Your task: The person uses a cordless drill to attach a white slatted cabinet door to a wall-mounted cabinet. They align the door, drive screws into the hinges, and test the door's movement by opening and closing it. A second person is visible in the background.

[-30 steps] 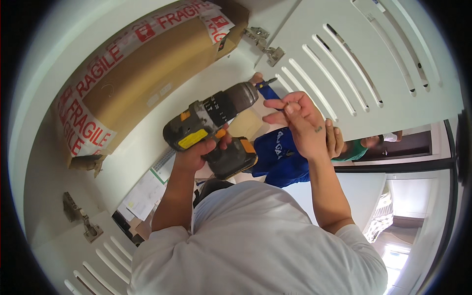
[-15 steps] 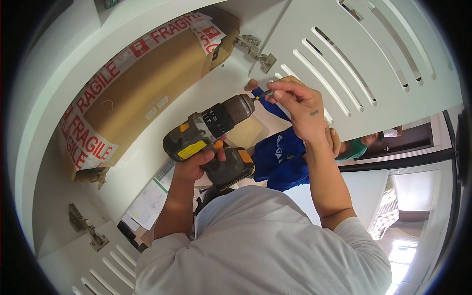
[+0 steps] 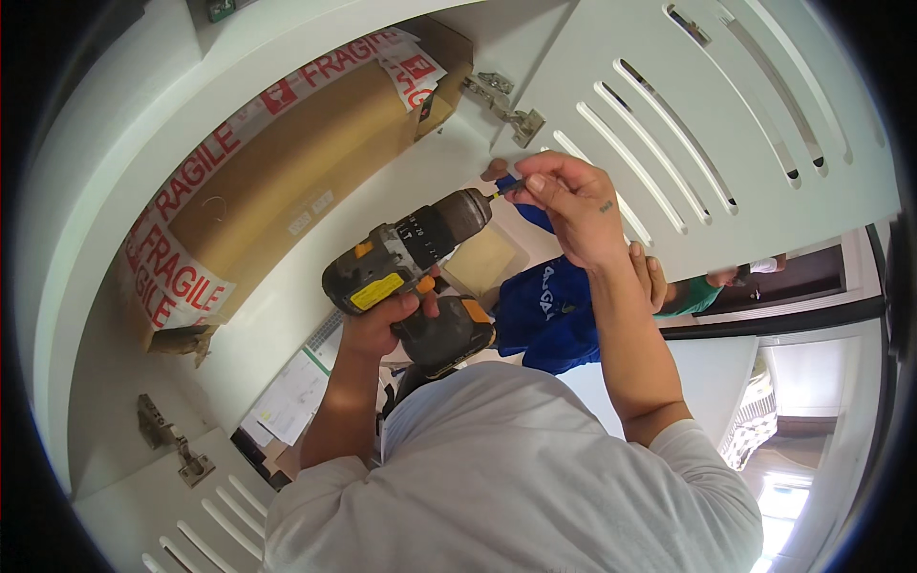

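A black cordless drill (image 3: 406, 250) with yellow and orange parts lies across the middle of the view, its chuck toward the upper right. My left hand (image 3: 377, 323) is wrapped round its handle, above the battery. A thin bit (image 3: 499, 193) with a yellow band sticks out of the chuck. My right hand (image 3: 568, 205) pinches a small dark screw (image 3: 516, 184) at the tip of the bit, between thumb and forefinger. Both arms are raised in front of the open cabinet.
A long cardboard box (image 3: 315, 153) with red-and-white tape fills the cabinet. Slotted white doors (image 3: 669, 143) stand open on metal hinges (image 3: 516, 119). Below is a co-worker in a blue shirt (image 3: 549, 315), with a hand (image 3: 650, 277) at the right door's lower edge. Papers (image 3: 294, 396) lie lower left.
My right hand has shifted slightly left and its fingers have closed in nearer the chuck. The drill stays in my left hand; the whole view has moved a little.
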A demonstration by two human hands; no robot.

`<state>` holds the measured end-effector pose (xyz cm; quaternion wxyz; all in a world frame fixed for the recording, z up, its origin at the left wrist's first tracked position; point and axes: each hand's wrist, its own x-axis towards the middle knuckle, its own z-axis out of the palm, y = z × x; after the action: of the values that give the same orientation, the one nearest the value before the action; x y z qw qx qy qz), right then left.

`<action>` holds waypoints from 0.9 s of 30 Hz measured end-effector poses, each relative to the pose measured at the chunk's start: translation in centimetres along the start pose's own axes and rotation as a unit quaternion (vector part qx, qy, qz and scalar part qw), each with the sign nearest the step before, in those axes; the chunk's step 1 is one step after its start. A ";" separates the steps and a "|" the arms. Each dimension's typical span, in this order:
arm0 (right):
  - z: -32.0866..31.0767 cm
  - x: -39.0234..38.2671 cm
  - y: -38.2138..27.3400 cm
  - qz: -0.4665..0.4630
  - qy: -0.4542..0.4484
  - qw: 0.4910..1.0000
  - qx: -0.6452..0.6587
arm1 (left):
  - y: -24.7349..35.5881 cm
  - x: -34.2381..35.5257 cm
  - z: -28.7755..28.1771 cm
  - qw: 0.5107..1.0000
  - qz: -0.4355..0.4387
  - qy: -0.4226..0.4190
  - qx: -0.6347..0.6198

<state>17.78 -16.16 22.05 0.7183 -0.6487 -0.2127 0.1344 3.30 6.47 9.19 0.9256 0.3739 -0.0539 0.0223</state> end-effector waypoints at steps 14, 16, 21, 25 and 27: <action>2.7 3.4 4.1 0.089 0.012 0.945 0.314 | 0.5 0.9 3.1 0.995 0.074 0.061 -0.013; 3.7 4.6 4.5 0.112 0.066 0.939 0.319 | 0.5 1.7 3.8 0.993 0.077 0.094 0.001; 6.3 7.3 4.9 0.112 0.158 0.921 0.337 | 0.7 4.1 4.9 0.988 0.059 0.142 -0.002; 7.1 8.4 4.7 0.087 0.147 0.912 0.372 | 1.0 5.2 5.2 0.987 0.065 0.149 0.013; 7.3 8.9 4.8 0.087 0.152 0.905 0.387 | 1.2 5.7 5.3 0.985 0.063 0.162 0.017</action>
<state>22.48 -5.05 18.95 0.9219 -0.3479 0.0254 0.1683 8.39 3.68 14.46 0.9122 0.3772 0.0743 0.1415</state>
